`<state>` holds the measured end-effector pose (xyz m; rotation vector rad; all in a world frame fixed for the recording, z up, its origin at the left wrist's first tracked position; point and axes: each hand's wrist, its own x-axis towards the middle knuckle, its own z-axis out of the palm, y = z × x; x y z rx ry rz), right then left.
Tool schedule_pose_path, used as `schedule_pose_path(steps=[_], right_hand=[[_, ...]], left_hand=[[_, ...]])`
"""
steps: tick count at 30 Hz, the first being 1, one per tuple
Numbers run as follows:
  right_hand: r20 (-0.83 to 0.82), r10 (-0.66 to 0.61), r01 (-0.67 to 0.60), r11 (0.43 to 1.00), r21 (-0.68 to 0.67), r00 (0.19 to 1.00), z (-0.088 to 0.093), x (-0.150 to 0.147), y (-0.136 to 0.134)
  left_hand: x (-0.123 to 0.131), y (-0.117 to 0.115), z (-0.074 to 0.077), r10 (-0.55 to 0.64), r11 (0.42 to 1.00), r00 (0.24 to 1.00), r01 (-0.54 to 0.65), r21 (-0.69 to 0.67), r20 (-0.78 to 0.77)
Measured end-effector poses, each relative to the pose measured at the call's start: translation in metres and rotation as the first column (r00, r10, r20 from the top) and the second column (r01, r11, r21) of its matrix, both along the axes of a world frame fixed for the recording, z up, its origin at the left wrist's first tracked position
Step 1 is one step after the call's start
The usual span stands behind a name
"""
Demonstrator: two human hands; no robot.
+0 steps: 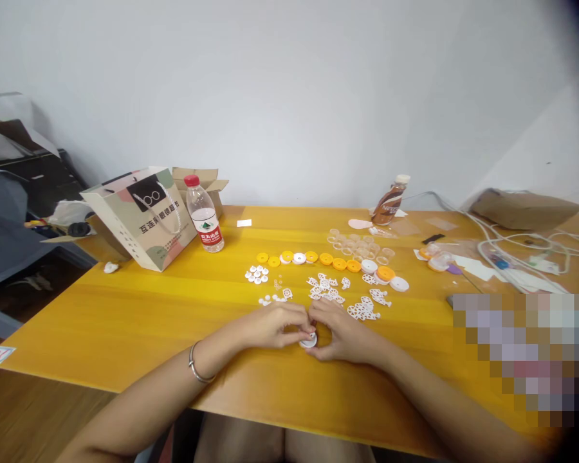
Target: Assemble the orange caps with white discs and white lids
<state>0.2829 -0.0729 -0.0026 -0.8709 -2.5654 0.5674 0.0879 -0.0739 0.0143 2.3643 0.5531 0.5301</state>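
A small round white part (pixel 308 341) is between my two hands near the table's front edge. My left hand (pixel 282 326) pinches at its top, where a small piece shows at the fingertips. Curled around its right side, my right hand (pixel 331 331) grips the rim with thumb and fingers. Just beyond my hands lie white openwork pieces (pixel 326 288), small white discs with pegs (pixel 257 274) and tiny white bits. Behind them runs a row of orange and white round parts (pixel 340 263), and farther back are clear rings (pixel 361 246).
On the left stand a paper bag (pixel 161 222), a water bottle (pixel 205 215) and an open cardboard box (pixel 212 186). A brown drink bottle (pixel 390 200) is at the back. White cables (pixel 492 241), plastic bags and a brown package (pixel 523 207) lie at the right.
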Motion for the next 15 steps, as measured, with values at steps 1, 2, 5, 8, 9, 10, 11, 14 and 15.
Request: schedule_pose_path(steps=[1,2,5,8,9,10,11,14,15], right_hand=[[-0.004,0.002,-0.002,1.0,0.0,1.0,0.0,-0.001,0.0],[-0.008,0.005,-0.005,1.0,-0.002,1.0,0.0,-0.001,0.0],[-0.03,0.022,-0.023,0.999,-0.028,0.999,0.001,-0.001,0.0],[-0.087,0.02,-0.03,0.993,-0.118,0.996,0.005,0.002,0.0],[-0.119,0.007,-0.028,0.985,-0.173,0.993,0.006,0.003,0.0],[-0.157,-0.009,-0.029,0.97,-0.24,0.988,0.007,0.005,-0.001],[-0.2,-0.028,-0.037,0.949,-0.313,0.979,0.008,0.006,-0.001],[-0.331,-0.059,-0.127,0.849,-0.513,0.942,0.01,0.008,-0.001],[-0.369,-0.064,-0.166,0.813,-0.558,0.927,0.009,0.007,0.0]], left_hand=[[0.0,0.0,0.0,-0.001,1.0,1.0,0.001,0.005,0.0],[0.0,-0.001,-0.001,0.0,1.0,1.0,0.0,0.007,0.002],[0.0,-0.003,-0.004,0.017,1.0,1.0,-0.016,-0.01,0.015],[0.001,0.0,-0.005,0.12,0.992,0.988,-0.115,-0.051,0.096],[0.002,0.004,-0.003,0.186,0.982,0.973,-0.18,-0.056,0.14],[0.003,0.011,-0.001,0.261,0.965,0.948,-0.255,-0.052,0.184],[0.005,0.021,0.002,0.336,0.941,0.915,-0.337,-0.037,0.223],[0.017,0.067,0.011,0.465,0.864,0.847,-0.498,0.076,0.256],[0.024,0.086,0.013,0.469,0.856,0.855,-0.502,0.127,0.222]])
